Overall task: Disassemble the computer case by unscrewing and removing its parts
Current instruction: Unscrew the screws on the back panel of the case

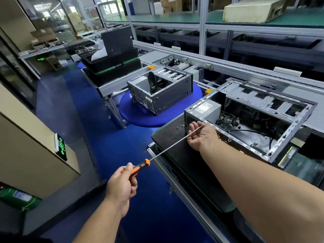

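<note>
An open grey computer case (pixel 287 130) lies on its side on a black work mat (pixel 177 155), with a silver power supply (pixel 206 109) in its near-left corner and loose cables inside. My left hand (pixel 122 186) grips the orange and black handle of a long screwdriver (pixel 166 150). The thin shaft runs up to the right, where its tip lies across my right hand (pixel 199 135). That hand is palm up, fingers relaxed, next to the case's rear corner. Two small screws (pixel 180 126) lie on the mat by that corner.
A second open case (pixel 161 93) stands on a round blue turntable (pixel 140 116) further back. Behind it is a stack of black trays (pixel 112 65). A conveyor rail (pixel 228 65) and shelving run along the back. A memory stick (pixel 287 156) lies right of the case. Blue floor lies at the left.
</note>
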`<state>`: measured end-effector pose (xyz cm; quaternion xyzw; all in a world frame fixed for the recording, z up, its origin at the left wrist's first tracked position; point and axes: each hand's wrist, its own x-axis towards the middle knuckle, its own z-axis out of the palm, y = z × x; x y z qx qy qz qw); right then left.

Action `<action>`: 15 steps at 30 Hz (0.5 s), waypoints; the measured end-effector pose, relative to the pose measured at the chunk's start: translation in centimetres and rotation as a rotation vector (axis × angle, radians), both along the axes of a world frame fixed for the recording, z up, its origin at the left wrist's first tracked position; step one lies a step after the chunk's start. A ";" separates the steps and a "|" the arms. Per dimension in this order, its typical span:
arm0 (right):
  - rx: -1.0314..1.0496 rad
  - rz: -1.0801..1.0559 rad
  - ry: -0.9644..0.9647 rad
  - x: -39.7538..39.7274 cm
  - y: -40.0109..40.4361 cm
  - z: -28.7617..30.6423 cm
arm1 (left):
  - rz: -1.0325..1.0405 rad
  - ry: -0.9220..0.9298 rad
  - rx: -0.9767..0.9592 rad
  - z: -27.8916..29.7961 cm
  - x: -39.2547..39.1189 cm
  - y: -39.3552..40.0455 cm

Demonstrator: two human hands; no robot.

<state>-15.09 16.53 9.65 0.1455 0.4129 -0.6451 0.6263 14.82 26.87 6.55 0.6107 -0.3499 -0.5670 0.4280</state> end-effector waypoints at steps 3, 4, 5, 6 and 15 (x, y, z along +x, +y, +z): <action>0.009 0.009 0.074 0.0 0.0 -0.5 | 0.031 0.031 0.025 -0.4 1.4 0.5; 0.014 0.024 0.092 0.2 0.1 -0.7 | 0.039 0.045 0.034 -0.6 1.9 0.6; 0.016 0.034 0.102 0.4 0.2 -0.9 | 0.047 0.066 0.044 -0.8 2.4 0.8; 0.014 0.041 0.111 0.7 0.3 -1.1 | 0.054 0.093 0.055 -0.9 2.7 0.9; 0.005 0.059 0.301 -0.7 5.9 -4.0 | -0.017 0.301 0.041 -0.7 2.5 1.8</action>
